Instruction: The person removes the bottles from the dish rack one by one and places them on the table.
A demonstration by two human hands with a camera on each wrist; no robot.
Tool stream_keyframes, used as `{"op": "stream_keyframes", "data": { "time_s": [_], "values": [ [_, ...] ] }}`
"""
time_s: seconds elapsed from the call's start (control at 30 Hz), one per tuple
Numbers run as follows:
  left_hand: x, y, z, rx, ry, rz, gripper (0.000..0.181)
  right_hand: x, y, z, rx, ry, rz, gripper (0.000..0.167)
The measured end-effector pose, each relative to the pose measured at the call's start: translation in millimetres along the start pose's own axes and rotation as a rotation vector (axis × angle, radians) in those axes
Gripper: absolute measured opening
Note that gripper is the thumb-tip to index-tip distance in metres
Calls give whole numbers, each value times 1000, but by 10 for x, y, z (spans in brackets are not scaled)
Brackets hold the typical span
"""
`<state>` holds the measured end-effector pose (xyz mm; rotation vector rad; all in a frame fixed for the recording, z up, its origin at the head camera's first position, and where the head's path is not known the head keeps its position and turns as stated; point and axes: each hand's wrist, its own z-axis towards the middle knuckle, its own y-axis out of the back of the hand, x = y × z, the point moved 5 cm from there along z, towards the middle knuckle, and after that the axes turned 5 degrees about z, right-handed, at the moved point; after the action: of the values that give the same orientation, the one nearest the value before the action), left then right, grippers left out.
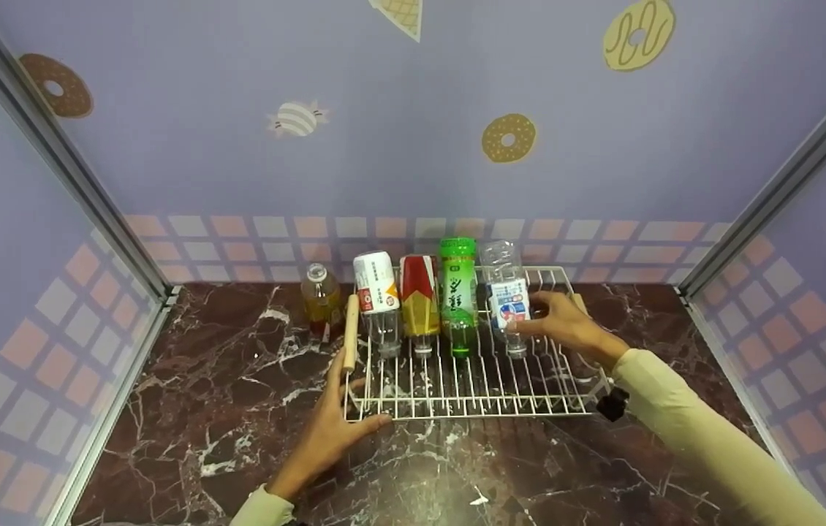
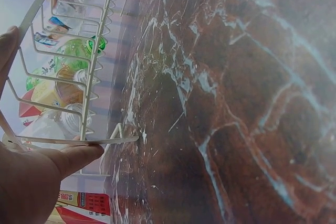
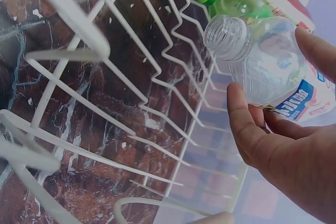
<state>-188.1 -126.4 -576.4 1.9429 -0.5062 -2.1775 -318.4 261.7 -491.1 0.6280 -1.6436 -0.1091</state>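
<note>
A white wire dish rack (image 1: 471, 417) with wooden handles stands on the counter. My left hand (image 1: 331, 425) grips its front left corner, thumb along the front wire and fingers at the side. At the rack's right part, my right hand (image 1: 566, 321) holds a clear plastic bottle (image 1: 508, 296) with a blue-and-white label. That bottle is tilted neck-down; its uncapped mouth (image 3: 215, 35) shows in the right wrist view. Left of it, also neck-down in the rack, are a green bottle (image 1: 459, 292), a red-and-yellow bottle (image 1: 420, 296) and a white-labelled clear bottle (image 1: 378, 285).
An amber-coloured bottle (image 1: 322, 299) stands upright on the counter just outside the rack's left handle (image 1: 350, 332). Dark red marble (image 1: 237, 409) surrounds the rack. A patterned purple wall (image 1: 398, 168) rises close behind, with side panels at both ends.
</note>
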Motion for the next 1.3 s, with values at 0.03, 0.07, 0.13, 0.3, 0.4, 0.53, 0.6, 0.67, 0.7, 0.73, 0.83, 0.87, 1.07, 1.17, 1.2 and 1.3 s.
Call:
{"op": "stream_keyframes", "data": {
  "time_s": [0.03,0.07,0.13,0.3,0.4,0.53,0.6,0.67,0.7,0.73,0.83,0.87,1.07,1.17,1.2,1.3],
  "values": [
    [8,5,1,-1,-1,-7,135,17,-4,-18,-4,6,-4,82],
    [14,9,2,-1,-7,-10,134,34,-11,-36,-5,16,-9,79],
    [24,14,3,-1,-8,-20,134,59,-17,-73,-13,24,-18,76],
    [51,12,-2,5,5,-35,133,95,-28,-159,-18,25,-20,78],
    [60,7,-8,7,7,-42,133,101,-34,-209,-9,20,-13,81],
    [61,0,-14,14,14,-59,134,121,-38,-277,-6,28,-16,81],
    [56,-4,-15,19,15,-68,134,144,-43,-311,-5,46,-23,80],
    [51,-3,-11,19,7,-63,134,165,-48,-338,-10,65,-23,78],
    [50,-3,-11,19,5,-61,134,176,-53,-352,-8,74,-21,77],
    [51,-3,-8,15,8,-63,135,185,-59,-364,-4,79,-12,77],
    [56,2,-7,15,11,-57,134,207,-78,-392,3,84,29,77],
    [58,6,-6,14,14,-58,134,218,-89,-401,12,85,54,78],
    [30,16,-7,13,22,-40,133,275,-112,-451,20,105,85,78],
    [7,11,-5,16,27,-37,132,277,-102,-483,16,112,71,79],
    [0,10,-2,17,25,-40,132,277,-99,-493,15,115,74,80],
    [-20,5,1,20,25,-40,132,266,-97,-524,18,121,87,79]
  ]
}}
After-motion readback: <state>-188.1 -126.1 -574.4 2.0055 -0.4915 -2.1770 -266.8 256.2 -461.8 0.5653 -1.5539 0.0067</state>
